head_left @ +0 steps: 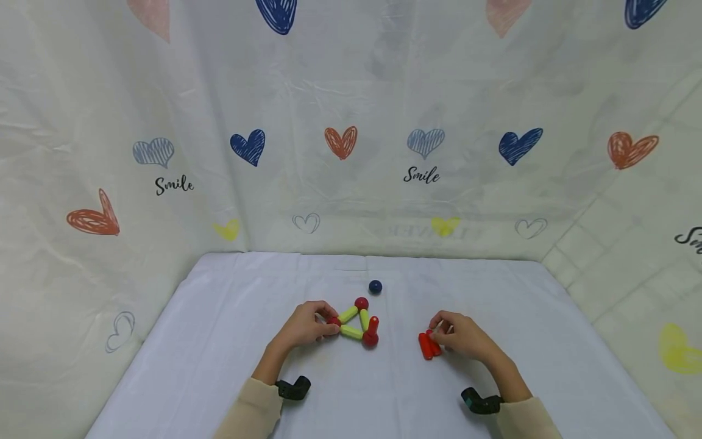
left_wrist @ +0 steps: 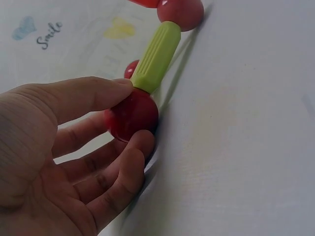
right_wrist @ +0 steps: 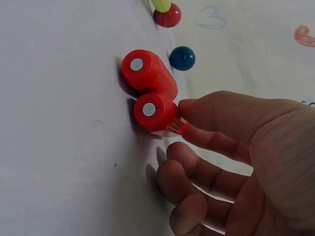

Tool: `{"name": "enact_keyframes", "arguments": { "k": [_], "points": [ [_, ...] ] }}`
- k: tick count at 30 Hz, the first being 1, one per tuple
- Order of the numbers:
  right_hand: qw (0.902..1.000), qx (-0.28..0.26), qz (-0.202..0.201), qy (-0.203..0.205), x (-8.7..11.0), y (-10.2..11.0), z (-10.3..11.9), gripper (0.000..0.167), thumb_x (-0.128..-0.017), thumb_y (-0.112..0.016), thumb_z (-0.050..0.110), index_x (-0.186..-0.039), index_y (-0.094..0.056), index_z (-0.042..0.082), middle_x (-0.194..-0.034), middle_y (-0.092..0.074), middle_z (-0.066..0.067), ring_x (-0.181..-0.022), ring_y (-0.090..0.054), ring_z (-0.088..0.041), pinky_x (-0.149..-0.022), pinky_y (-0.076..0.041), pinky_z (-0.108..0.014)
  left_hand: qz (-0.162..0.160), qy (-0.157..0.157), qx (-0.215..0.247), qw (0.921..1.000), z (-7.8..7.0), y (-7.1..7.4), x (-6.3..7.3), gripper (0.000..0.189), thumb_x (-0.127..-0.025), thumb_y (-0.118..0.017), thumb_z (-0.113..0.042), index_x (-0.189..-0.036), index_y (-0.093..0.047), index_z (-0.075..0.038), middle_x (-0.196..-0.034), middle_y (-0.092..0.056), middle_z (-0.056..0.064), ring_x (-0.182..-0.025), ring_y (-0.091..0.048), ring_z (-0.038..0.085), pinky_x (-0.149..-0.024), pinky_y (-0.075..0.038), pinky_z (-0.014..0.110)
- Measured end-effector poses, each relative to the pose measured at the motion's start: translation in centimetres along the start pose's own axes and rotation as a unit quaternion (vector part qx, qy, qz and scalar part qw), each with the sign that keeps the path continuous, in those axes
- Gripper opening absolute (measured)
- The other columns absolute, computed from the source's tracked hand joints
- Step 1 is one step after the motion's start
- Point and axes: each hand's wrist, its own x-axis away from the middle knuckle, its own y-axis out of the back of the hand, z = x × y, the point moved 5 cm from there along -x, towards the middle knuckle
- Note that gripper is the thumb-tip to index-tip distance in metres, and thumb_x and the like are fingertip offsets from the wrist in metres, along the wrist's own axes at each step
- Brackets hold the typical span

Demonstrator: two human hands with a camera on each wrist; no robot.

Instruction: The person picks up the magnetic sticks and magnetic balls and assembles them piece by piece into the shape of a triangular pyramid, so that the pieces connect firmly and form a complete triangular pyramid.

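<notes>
My left hand (head_left: 307, 323) pinches a red ball (left_wrist: 130, 115) between thumb and fingers. That ball forms the left corner of a triangle of yellow-green rods (head_left: 351, 332), with more red balls (head_left: 361, 303) at its other corners. From the near right ball (head_left: 370, 339) a short red rod (head_left: 373, 325) sticks up. Farther right, my right hand (head_left: 463, 335) pinches one red rod (right_wrist: 150, 112) between thumb and index finger. A second red rod (right_wrist: 142, 69) lies right beside it. Both rods show a pale round disc on the end facing the right wrist camera.
A dark blue ball (head_left: 375, 287) sits beyond the triangle. A white cloth (head_left: 247, 292) covers the table. Behind and at the sides hangs a pale curtain (head_left: 373, 91) printed with hearts. Black cameras (head_left: 294, 388) are strapped to both wrists.
</notes>
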Motion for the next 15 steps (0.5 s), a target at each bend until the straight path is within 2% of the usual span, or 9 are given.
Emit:
{"name": "enact_keyframes", "arguments": {
  "k": [8,15],
  "points": [
    [0.9995,0.016,-0.025,-0.013,-0.33,0.40,0.29,0.014,-0.094,-0.070,0.012,-0.107,-0.066,0.011,-0.086,-0.062,-0.004,-0.069,-0.059,-0.018,-0.062,-0.051,-0.030,0.006,-0.021,-0.012,0.9997,-0.42,-0.03,-0.07,0.022,-0.091,-0.078,-0.023,-0.112,-0.073,-0.017,-0.108,-0.068,0.002,-0.071,-0.061,0.017,-0.063,-0.054,0.032],
    [0.9984,0.044,-0.018,-0.030,-0.41,0.25,0.74,0.022,-0.090,-0.076,0.017,-0.109,-0.067,0.012,-0.087,-0.063,-0.004,-0.071,-0.058,-0.018,-0.064,-0.050,-0.032,0.006,-0.034,-0.026,0.9990,-0.64,-0.27,-0.28,0.023,-0.094,-0.074,-0.021,-0.116,-0.073,-0.016,-0.112,-0.070,0.004,-0.076,-0.062,0.016,-0.063,-0.054,0.031]
  ]
}}
